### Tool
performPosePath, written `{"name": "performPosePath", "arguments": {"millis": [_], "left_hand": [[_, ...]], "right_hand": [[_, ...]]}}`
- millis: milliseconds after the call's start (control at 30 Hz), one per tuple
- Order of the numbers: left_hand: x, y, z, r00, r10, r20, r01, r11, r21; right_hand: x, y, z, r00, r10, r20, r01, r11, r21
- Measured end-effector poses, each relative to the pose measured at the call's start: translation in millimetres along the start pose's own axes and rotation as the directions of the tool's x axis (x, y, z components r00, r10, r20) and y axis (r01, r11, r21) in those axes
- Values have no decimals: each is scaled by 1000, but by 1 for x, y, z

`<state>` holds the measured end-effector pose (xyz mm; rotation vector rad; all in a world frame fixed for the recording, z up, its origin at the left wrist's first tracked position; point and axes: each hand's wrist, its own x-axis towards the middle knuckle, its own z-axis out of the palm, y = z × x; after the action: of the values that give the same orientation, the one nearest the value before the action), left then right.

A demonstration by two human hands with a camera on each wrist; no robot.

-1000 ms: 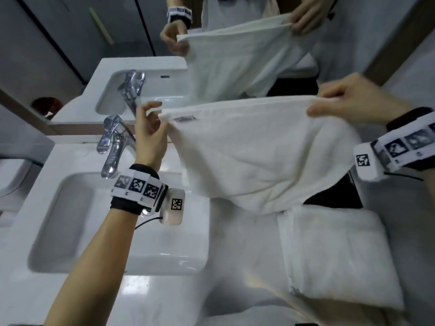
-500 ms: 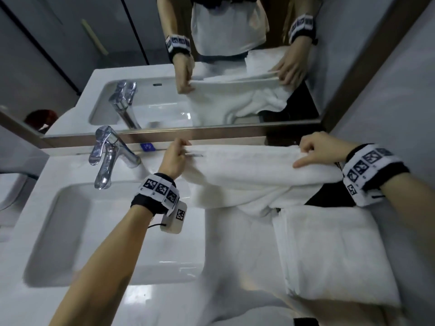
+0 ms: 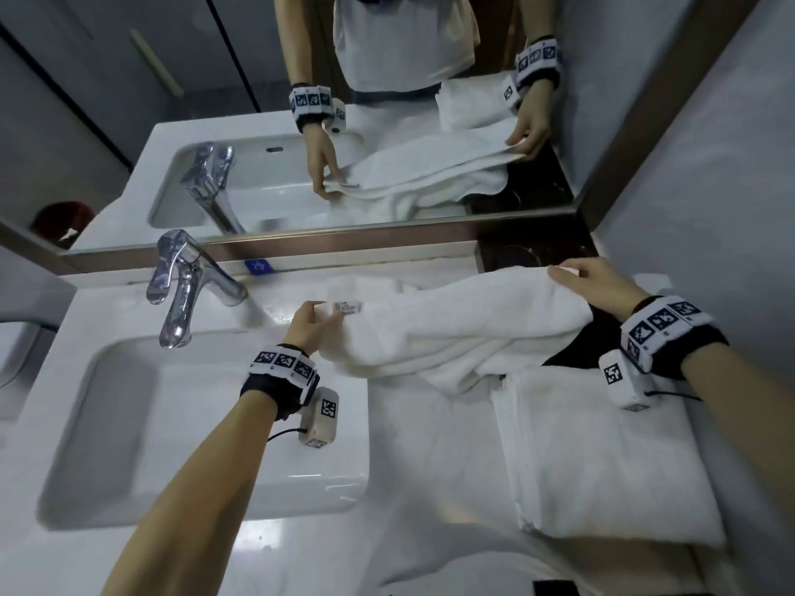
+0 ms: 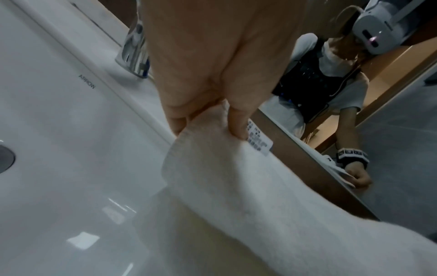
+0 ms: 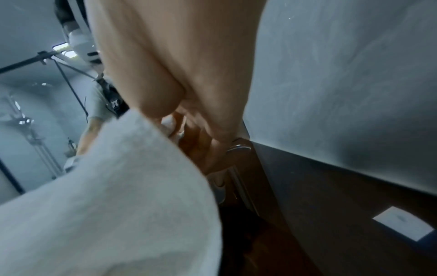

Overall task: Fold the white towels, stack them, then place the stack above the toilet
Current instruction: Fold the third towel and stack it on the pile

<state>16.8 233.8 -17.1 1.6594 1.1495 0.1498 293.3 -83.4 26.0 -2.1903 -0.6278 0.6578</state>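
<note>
Folding step: left hand (image 3: pixel 310 324) and right hand (image 3: pixel 591 282) each pinch a corner of the unfolded towel (image 3: pixel 451 333) over the tabletop (image 3: pixel 430 466); next, probably lay flat and halve.

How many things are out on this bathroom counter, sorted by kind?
White towels: 2, one held, one folded
Taps: 1
Sinks: 1
Total: 4

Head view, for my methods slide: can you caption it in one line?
Both hands, left hand and right hand, pinch a white towel mid-fold beside the sink, folded towel nearby.
</note>
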Motion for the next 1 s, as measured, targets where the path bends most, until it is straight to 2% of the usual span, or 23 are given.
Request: {"name": "performPosePath", "arguments": {"millis": [133,267,367,467,600,700,767,833,900,1000], "left_hand": [[-7,10,-12,985,141,-100,-152,982,-112],[-17,23,-26,965,247,-90,-262,925,-277],[-20,24,-26,960,273,-62,-278,911,-303],[-18,16,-16,970,240,-36,-240,931,-276],[-18,-2,4,997,73,4,-70,975,-209],[-19,-13,5,993,-104,52,112,975,-189],[-22,-17,2,981,-142,136,167,966,-196],[-26,-21,2,971,-161,179,198,958,-208],[-29,-24,4,970,-164,177,202,953,-224],[-33,-20,3,988,-76,132,104,969,-222]], "right_hand": [[-2,-14,-4,983,-13,-180,34,993,109],[-5,-34,-13,940,-61,-335,116,982,147],[-8,-37,-18,921,-64,-385,143,973,183],[-6,-27,-9,941,-3,-339,52,989,136],[-2,-11,5,960,215,-179,-216,976,15],[-7,-6,4,925,378,22,-378,920,103],[-13,-2,1,898,424,120,-439,884,163],[-21,2,-1,906,394,155,-419,884,208],[-30,5,1,946,292,140,-320,910,264],[-39,-2,5,991,133,-26,-120,952,283]]}}
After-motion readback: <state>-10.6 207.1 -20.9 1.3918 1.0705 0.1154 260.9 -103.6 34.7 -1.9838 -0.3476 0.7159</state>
